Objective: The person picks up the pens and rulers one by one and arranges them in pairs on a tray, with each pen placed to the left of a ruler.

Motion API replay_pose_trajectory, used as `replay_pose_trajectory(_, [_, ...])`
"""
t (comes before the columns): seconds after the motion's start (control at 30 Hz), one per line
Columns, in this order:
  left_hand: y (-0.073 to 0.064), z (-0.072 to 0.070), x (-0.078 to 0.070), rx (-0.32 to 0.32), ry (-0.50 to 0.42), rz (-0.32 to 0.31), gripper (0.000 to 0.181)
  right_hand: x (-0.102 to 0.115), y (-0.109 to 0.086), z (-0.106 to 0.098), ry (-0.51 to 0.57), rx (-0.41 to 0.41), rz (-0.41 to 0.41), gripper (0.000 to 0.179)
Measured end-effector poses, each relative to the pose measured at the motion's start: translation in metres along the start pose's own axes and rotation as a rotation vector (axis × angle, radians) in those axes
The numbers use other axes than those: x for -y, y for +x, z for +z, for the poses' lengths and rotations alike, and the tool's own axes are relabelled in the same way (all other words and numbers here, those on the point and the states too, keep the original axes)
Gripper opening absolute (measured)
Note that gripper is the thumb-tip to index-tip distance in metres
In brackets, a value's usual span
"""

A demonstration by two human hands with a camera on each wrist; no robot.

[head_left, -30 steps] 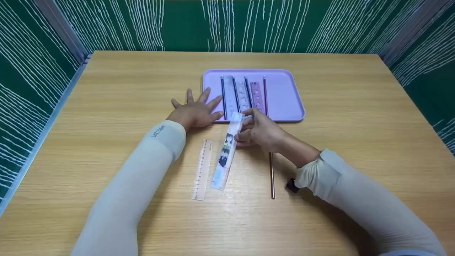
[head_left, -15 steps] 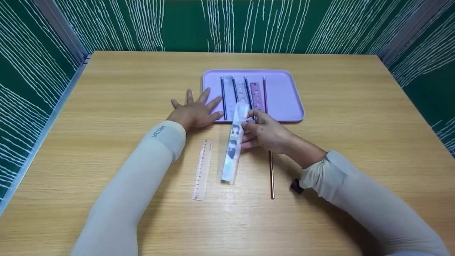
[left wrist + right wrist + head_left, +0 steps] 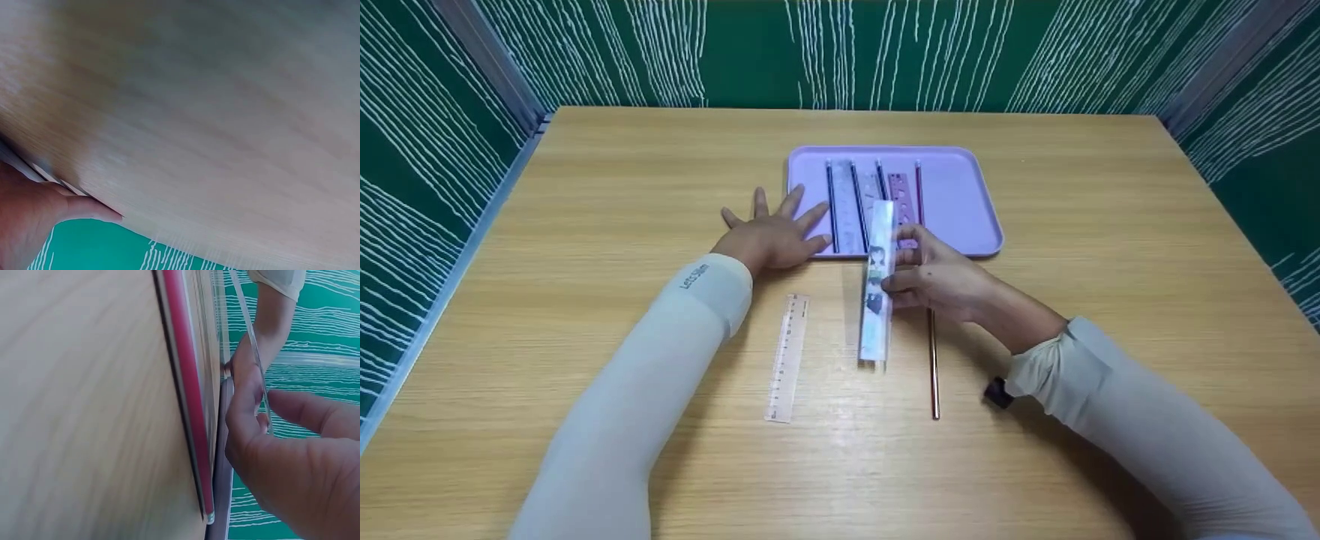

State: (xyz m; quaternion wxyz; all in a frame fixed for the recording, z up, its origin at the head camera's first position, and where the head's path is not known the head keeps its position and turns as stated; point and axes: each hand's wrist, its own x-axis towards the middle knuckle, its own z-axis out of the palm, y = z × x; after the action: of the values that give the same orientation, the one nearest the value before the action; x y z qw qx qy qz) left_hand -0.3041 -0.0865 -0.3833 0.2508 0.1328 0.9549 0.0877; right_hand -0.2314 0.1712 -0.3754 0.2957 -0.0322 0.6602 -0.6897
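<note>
My right hand (image 3: 945, 277) pinches a pale blue ruler (image 3: 876, 322) printed with cartoon figures. It is held near upright in the head view, its far end over the front edge of a purple tray (image 3: 960, 202). Edge-on, the clear ruler (image 3: 251, 334) appears between thumb and fingers in the right wrist view. With fingers spread, my left hand (image 3: 771, 238) rests at the tray's front left corner. A clear ruler (image 3: 787, 360) lies on the table left of the held one. Partly behind my right hand lies a shiny reddish pencil (image 3: 934, 367).
Inside the tray, dark pencils (image 3: 832, 210) alternate with pale rulers (image 3: 846, 214). A pink stencil ruler (image 3: 898, 191) and a red pencil (image 3: 919, 191) lie farther right. The wooden table (image 3: 622, 187) meets green walls with white streaks at the back and sides.
My right hand has lifted the printed ruler and carried it rightward and toward the tray, turning it straighter. My left hand stays put.
</note>
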Motion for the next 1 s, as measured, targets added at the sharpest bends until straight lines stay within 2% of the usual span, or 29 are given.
replay_pose_trajectory(0.1, [0.0,0.0,0.0,0.009,-0.003,-0.005,0.07,0.0,-0.001,-0.004,-0.008,-0.028,-0.014,0.046])
replay_pose_trajectory(0.2, [0.0,0.0,0.001,0.014,-0.004,-0.006,0.07,0.0,-0.003,-0.008,-0.012,-0.052,-0.019,0.039])
replay_pose_trajectory(0.47, [0.001,-0.001,0.001,0.007,0.0,-0.005,0.071,0.0,-0.006,-0.021,0.021,-0.06,-0.004,0.033])
replay_pose_trajectory(0.67, [0.0,-0.001,0.001,0.01,-0.005,-0.001,0.07,-0.002,-0.009,-0.03,-0.004,-0.054,0.009,0.032])
replay_pose_trajectory(0.77, [0.0,-0.001,0.001,0.01,-0.002,0.0,0.07,-0.002,-0.01,-0.033,0.011,-0.056,0.001,0.037])
replay_pose_trajectory(0.93, [0.0,0.0,0.001,0.001,0.009,0.006,0.07,-0.002,-0.012,-0.037,0.061,-0.055,-0.024,0.062])
replay_pose_trajectory(1.0, [0.0,0.001,0.001,0.0,0.008,0.007,0.07,-0.001,-0.012,-0.039,0.061,-0.063,-0.027,0.066])
